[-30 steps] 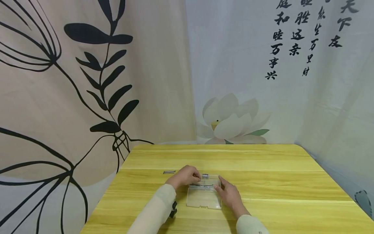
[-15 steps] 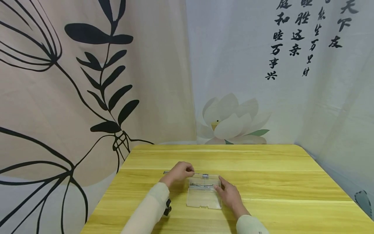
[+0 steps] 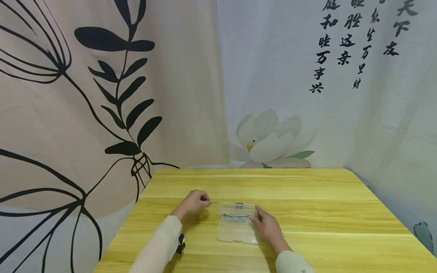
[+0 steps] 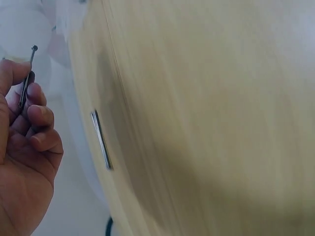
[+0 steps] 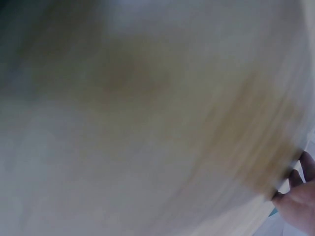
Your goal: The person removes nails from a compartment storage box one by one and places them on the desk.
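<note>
My left hand [image 3: 192, 203] pinches a thin metal nail [image 4: 32, 58] between thumb and fingers, raised left of the box; its small round head shows in the left wrist view. A clear plastic box [image 3: 235, 232] lies opened flat on the table, with several silver nails [image 3: 235, 217] in its far half. My right hand [image 3: 270, 228] grips the box's right side, thumb near the nails and fingers along the outer edge. On the table, a small row of nails [image 4: 102, 140] shows in the left wrist view; in the head view my left hand covers it.
The wood-grain table [image 3: 324, 220] extends to both sides of the box. Behind it hangs a printed curtain [image 3: 191, 94] with plants and writing. A dark wrist device [image 3: 180, 243] sits under the left sleeve.
My left hand has lifted away from the box's far half and moved left with a nail, over the nails on the table. The right hand and box have stayed in place.
</note>
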